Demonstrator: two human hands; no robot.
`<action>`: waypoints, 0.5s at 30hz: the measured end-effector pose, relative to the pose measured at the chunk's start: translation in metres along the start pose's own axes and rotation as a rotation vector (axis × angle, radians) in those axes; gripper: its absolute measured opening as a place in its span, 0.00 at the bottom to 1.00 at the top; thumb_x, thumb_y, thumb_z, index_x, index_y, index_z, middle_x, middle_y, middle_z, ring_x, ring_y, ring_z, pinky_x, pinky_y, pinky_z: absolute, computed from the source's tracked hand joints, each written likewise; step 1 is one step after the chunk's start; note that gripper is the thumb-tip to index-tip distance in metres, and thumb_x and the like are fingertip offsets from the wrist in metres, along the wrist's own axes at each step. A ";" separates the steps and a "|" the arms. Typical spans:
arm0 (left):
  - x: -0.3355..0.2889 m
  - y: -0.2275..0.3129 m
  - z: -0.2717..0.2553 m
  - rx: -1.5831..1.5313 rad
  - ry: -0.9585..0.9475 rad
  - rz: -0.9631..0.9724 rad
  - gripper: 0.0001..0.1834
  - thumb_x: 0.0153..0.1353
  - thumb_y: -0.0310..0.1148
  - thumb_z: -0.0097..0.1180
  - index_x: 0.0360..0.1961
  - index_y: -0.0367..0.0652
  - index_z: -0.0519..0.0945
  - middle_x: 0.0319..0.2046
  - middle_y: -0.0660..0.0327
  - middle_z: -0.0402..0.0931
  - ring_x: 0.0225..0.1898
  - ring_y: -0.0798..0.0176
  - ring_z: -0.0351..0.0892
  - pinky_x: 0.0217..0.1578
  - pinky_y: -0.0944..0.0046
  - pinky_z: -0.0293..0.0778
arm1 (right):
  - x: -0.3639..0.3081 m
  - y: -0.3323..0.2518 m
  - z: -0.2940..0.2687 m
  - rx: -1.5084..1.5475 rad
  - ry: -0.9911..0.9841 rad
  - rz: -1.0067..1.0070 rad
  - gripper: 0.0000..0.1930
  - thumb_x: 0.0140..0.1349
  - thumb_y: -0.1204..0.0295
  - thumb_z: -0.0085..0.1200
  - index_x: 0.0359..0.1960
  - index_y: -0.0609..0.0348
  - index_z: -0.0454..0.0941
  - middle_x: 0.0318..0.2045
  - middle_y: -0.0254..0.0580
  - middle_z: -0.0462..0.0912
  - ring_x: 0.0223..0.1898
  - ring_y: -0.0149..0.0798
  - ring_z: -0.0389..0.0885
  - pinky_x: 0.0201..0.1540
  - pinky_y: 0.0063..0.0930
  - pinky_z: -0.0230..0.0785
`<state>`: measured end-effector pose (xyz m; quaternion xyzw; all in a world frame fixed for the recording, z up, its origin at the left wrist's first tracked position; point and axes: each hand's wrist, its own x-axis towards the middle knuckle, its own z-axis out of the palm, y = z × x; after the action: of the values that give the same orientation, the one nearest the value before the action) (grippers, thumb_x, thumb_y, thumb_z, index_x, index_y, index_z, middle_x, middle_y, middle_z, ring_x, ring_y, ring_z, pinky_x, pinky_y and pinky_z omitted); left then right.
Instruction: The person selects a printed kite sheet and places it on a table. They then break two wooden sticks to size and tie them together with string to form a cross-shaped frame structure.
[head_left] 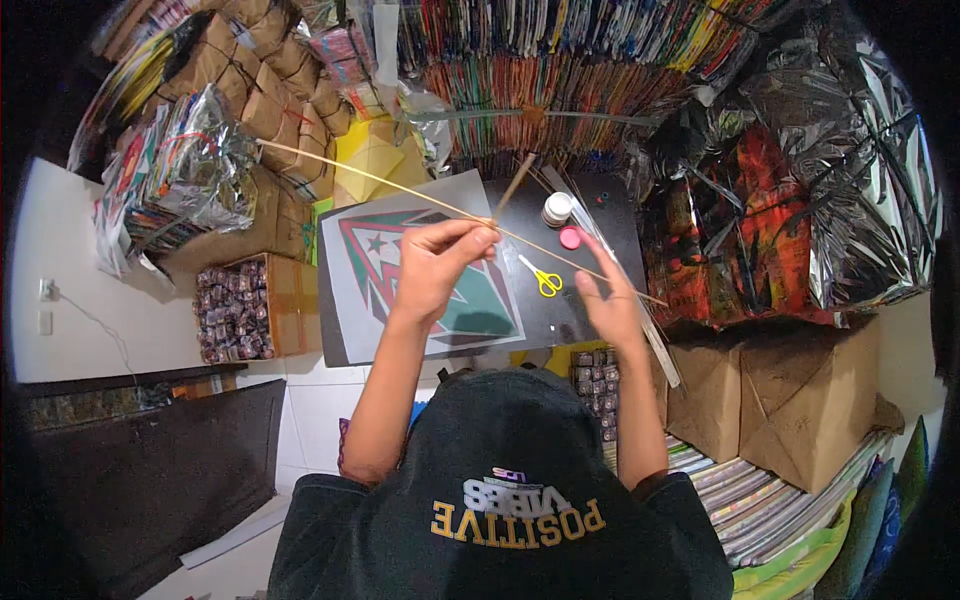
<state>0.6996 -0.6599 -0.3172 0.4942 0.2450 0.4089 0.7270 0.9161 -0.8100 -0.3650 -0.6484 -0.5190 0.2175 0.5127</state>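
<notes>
My left hand (437, 262) is closed in a pinch around a long thin bamboo stick (350, 170), which slants across the table from upper left to lower right. A shorter, flatter strip (514, 187) rises from the same pinch; whether it is joined to the stick, I cannot tell. Beside the stick's lower right part, my right hand (612, 305) has its fingers apart, the stick passing between thumb and fingers without a visible grip. Below the left hand lies a pale sheet (340, 300) with a red, green and black angular design and a star.
On the dark table (545, 315) lie yellow-handled scissors (547, 282), a white-lidded jar (557, 208) and a pink lid (570, 238). Long pale strips (655, 345) run along its right edge. Stacked bundles (540, 90) rise behind. A carton (290, 300) stands left, brown boxes (795, 400) right.
</notes>
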 end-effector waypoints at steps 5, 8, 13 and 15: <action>-0.003 -0.006 0.027 0.071 -0.075 -0.008 0.08 0.63 0.25 0.64 0.40 0.31 0.87 0.35 0.55 0.86 0.34 0.68 0.83 0.39 0.67 0.80 | 0.004 -0.043 0.038 0.442 -0.111 0.074 0.22 0.72 0.72 0.48 0.67 0.62 0.68 0.47 0.41 0.82 0.51 0.32 0.78 0.58 0.30 0.66; -0.003 -0.006 0.029 0.152 -0.068 0.012 0.08 0.63 0.26 0.64 0.40 0.31 0.87 0.36 0.55 0.86 0.34 0.68 0.82 0.39 0.67 0.79 | -0.010 -0.045 0.034 0.607 -0.201 0.209 0.16 0.74 0.71 0.45 0.60 0.61 0.73 0.38 0.32 0.77 0.37 0.21 0.71 0.42 0.18 0.63; -0.004 -0.007 0.027 0.273 -0.056 0.009 0.08 0.62 0.25 0.65 0.40 0.31 0.87 0.35 0.55 0.86 0.35 0.68 0.82 0.38 0.68 0.78 | -0.014 -0.076 0.025 0.571 -0.238 0.233 0.10 0.76 0.71 0.44 0.48 0.61 0.76 0.33 0.25 0.71 0.29 0.16 0.61 0.30 0.16 0.54; -0.004 -0.010 0.029 0.337 -0.059 0.041 0.08 0.61 0.24 0.65 0.40 0.32 0.88 0.35 0.55 0.86 0.35 0.68 0.82 0.38 0.68 0.78 | -0.013 -0.084 0.028 0.559 -0.252 0.221 0.09 0.75 0.72 0.45 0.46 0.61 0.77 0.33 0.24 0.71 0.29 0.16 0.61 0.30 0.16 0.54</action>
<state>0.7224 -0.6800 -0.3149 0.6260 0.2782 0.3622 0.6321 0.8512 -0.8149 -0.3038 -0.5030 -0.4252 0.4842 0.5760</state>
